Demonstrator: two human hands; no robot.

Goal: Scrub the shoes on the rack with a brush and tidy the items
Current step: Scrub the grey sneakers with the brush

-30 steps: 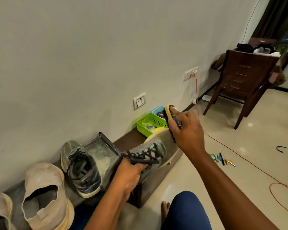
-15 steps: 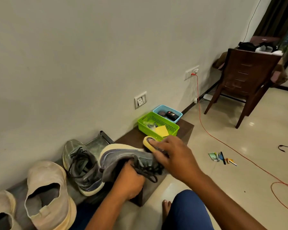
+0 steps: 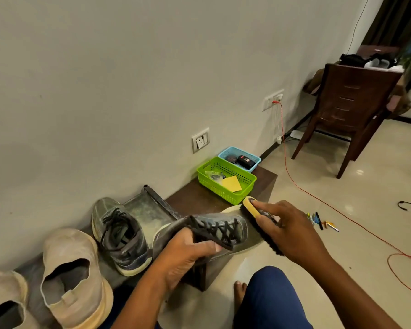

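Your left hand (image 3: 188,252) grips the grey sneaker (image 3: 214,230) by laces, off the rack (image 3: 195,200); right-hand fingers (image 3: 262,205) clamp the brush (image 3: 259,219) at toe — hard strokes could twist it loose.

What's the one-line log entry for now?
left hand grips grey sneaker | right hand holds brush on toe

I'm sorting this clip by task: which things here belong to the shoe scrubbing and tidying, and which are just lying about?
Job in hand:
- grey laced sneaker, held in the left hand
- yellow-backed black-bristled brush, held in the right hand
- second grey sneaker and beige slip-on shoe on the dark rack

Lying about:
- brown wooden chair
- orange cable
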